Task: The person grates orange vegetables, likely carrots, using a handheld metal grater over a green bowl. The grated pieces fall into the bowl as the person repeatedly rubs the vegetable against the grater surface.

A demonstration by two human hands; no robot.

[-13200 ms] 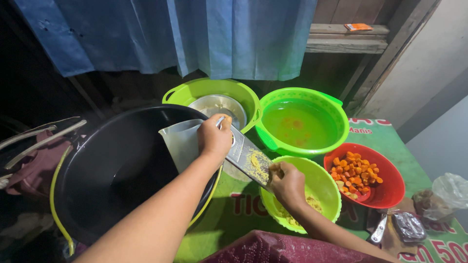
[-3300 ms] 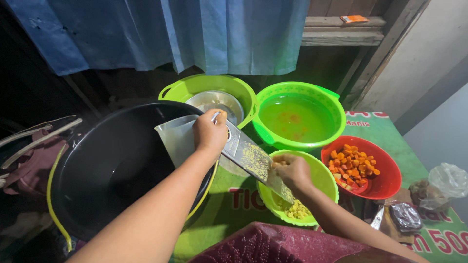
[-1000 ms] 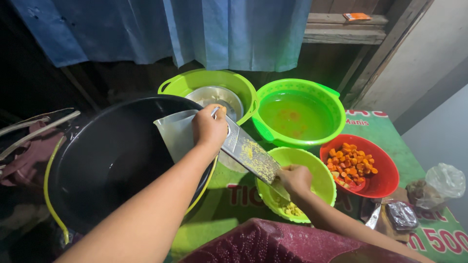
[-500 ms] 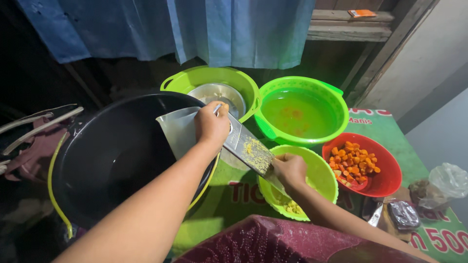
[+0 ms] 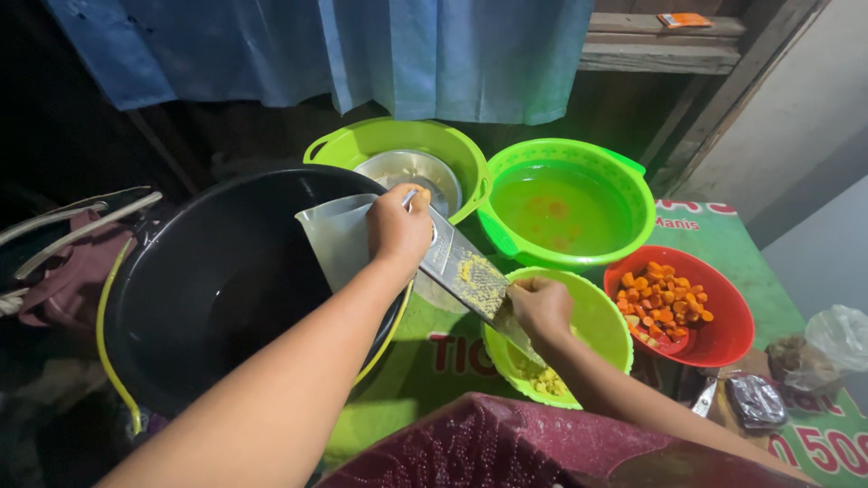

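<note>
While the left hand (image 5: pixel 398 228) keeps its fingers wrapped tight round the top handle of the metal grater (image 5: pixel 466 276), the right hand (image 5: pixel 541 307) is riding back up the slope: a second ago it sat down near the grater's foot, and now it is at mid-blade, fingers pinched shut on a small piece of something that is mostly hidden under them, so what it is I cannot tell. That piece is pressed against the grater's face, right over the small green bowl (image 5: pixel 604 318). Pale yellow shavings cling to the blade just above the fingers, and a little heap of them lies in the bowl's bottom. So another stroke is under way, and the heap looks to be growing. The grater leans as before, head resting toward the big black basin (image 5: pixel 217 298), foot in the bowl. Alongside, the red bowl of orange chunks (image 5: pixel 678 312) sits untouched, and the green tub of water (image 5: pixel 565 203) behind stays put.
</note>
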